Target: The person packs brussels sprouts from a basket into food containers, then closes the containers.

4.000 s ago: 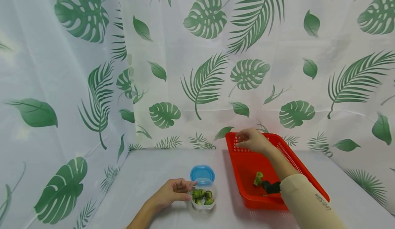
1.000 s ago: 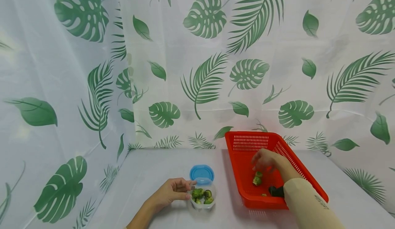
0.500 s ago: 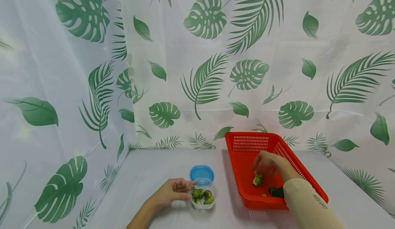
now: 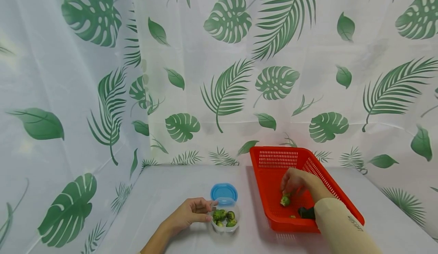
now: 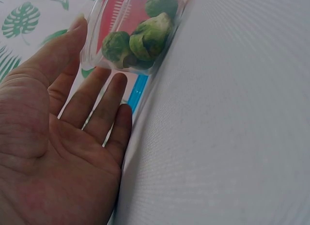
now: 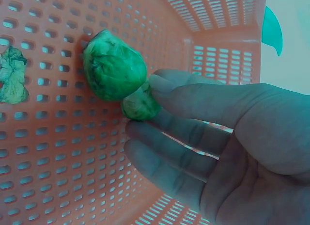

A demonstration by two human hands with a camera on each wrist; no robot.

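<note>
My left hand (image 4: 192,213) holds the left side of a small clear plastic container (image 4: 226,229), thumb and index finger at its rim. Several Brussels sprouts (image 5: 150,36) lie inside it. In the left wrist view the other fingers extend loosely below the container. My right hand (image 4: 297,181) reaches down into a red plastic basket (image 4: 270,180). There, thumb and fingers pinch a Brussels sprout (image 6: 139,106), partly hidden behind a nearer Brussels sprout (image 6: 114,65). In the head view the hand covers most of the pinched one.
A blue lid (image 4: 224,192) lies flat behind the container. A loose leaf scrap (image 6: 13,74) sits on the basket floor. A dark object (image 4: 307,212) shows beside the right sleeve. White table (image 4: 178,185) surrounds both; a leaf-print curtain (image 4: 226,94) hangs behind.
From above the basket's far end, my right hand has come down and nearer to the sprouts, and its fingers have closed on the farther one. My left hand and the container stay put.
</note>
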